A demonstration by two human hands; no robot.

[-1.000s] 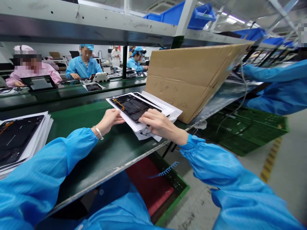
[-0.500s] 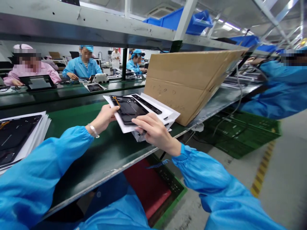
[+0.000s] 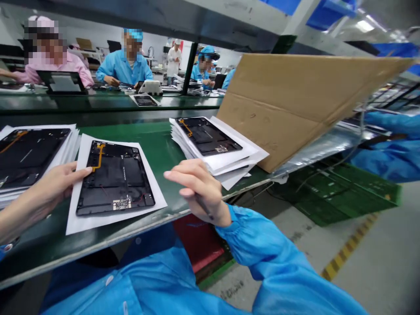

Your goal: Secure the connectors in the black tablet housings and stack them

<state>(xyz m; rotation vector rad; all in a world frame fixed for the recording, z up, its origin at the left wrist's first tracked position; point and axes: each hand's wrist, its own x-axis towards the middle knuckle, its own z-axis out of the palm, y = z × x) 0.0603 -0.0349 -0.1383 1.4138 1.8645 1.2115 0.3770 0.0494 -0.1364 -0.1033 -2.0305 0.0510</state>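
Observation:
In front of me a black tablet back housing point(image 3: 111, 188) with an orange ribbon cable lies on a white paper sheet point(image 3: 152, 192), over the green bench. My left hand point(image 3: 61, 181) pinches the left edge of both, thumb on top. My right hand point(image 3: 200, 183) hovers to the right of the sheet, fingers curled, with a slim dark tool point(image 3: 205, 208) lying along its palm; the tool's exact kind is unclear. Behind that hand, another tablet housing point(image 3: 210, 138) tops a stack of paper sheets. Farther left, a similar housing point(image 3: 36, 151) rests on another paper stack.
A large cardboard sheet point(image 3: 278, 96) leans at the right end of the bench point(image 3: 131, 127). Green crates point(image 3: 341, 188) stand on the floor to the right. Co-workers point(image 3: 126, 61) sit across the line. A metal shelf point(image 3: 203, 26) runs overhead.
The housing and its paper have come away from the right stack and moved left and nearer, held by my left hand. My right hand has let go of it. The view has shifted too.

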